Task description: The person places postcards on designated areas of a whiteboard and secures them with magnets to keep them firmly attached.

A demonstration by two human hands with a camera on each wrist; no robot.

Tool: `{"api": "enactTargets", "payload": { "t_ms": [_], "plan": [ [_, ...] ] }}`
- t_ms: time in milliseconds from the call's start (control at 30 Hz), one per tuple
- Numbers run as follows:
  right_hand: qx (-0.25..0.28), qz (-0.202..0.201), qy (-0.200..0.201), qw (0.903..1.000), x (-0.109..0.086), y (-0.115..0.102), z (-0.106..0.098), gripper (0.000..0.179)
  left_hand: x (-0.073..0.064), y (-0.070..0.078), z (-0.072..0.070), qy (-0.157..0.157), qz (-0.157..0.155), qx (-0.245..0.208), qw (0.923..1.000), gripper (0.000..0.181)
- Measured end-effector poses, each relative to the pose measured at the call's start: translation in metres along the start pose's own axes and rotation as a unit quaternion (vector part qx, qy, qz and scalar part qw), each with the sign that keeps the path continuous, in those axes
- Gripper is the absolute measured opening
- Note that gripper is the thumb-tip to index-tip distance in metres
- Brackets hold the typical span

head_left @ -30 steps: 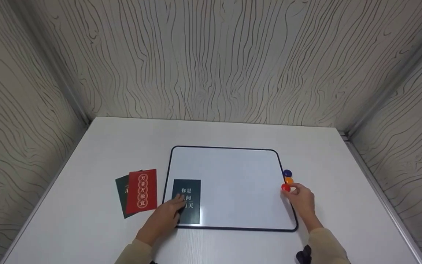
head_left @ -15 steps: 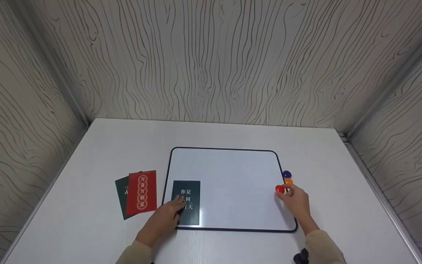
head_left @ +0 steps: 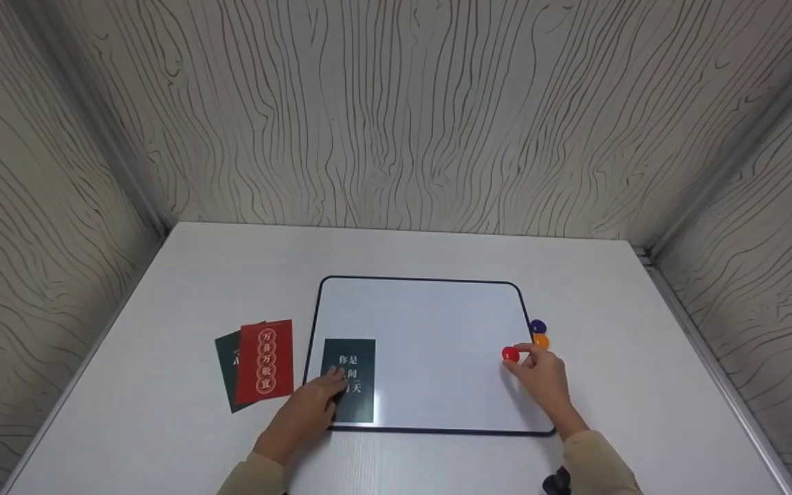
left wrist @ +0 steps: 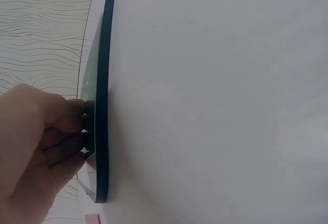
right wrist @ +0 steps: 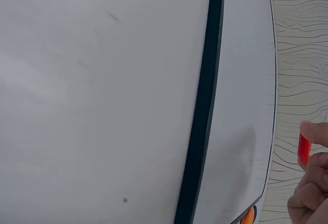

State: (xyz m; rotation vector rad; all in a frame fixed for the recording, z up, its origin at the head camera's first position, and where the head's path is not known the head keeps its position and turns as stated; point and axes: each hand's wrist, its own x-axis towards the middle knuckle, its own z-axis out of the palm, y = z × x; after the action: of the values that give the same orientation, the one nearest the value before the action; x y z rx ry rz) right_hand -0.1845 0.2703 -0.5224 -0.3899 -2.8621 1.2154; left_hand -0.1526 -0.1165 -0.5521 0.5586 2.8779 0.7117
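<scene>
- Surface: a white counter [head_left: 437, 251], bearing a whiteboard [head_left: 437, 330] with rounded corners and a thin dark frame.
- Room: pale walls [head_left: 382, 124] with a dark wood-grain line pattern stand behind the counter and to both sides; grey strips [head_left: 97, 130] run along the corners.
- Left of the whiteboard: a red card [head_left: 265, 361] with light characters in linked rings, lying partly over a dark green lower card [head_left: 228, 371].
- Right edge of the whiteboard: an orange disc [head_left: 541, 341], with a blue disc [head_left: 538, 326] just beyond it on the side of the back wall.
- Left hand [head_left: 303, 409]: reaches over the near left corner of the whiteboard, the left fingers [head_left: 334, 379] extended and resting on a dark green card [head_left: 360, 385], grasping nothing. The card lies flat on the whiteboard at this corner, its characters partly covered.
- Right hand [head_left: 544, 378]: thumb and index finger pinch a red disc [head_left: 509, 355] by its rim. The disc is held over the right part of the whiteboard, near the orange disc but apart from it; the remaining fingers are curled in the right wrist view.
</scene>
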Motion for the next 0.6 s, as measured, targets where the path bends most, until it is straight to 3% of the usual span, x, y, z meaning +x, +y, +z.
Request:
{"api": "enactTargets", "payload": {
  "t_ms": [600],
  "plan": [
    [0.001, -0.021, 0.002, 0.9998, -0.006, -0.013, 0.012, 0.035, 0.0, 0.002, -0.003, -0.003, -0.004, -0.019, 0.9998, 0.043]
  ]
}}
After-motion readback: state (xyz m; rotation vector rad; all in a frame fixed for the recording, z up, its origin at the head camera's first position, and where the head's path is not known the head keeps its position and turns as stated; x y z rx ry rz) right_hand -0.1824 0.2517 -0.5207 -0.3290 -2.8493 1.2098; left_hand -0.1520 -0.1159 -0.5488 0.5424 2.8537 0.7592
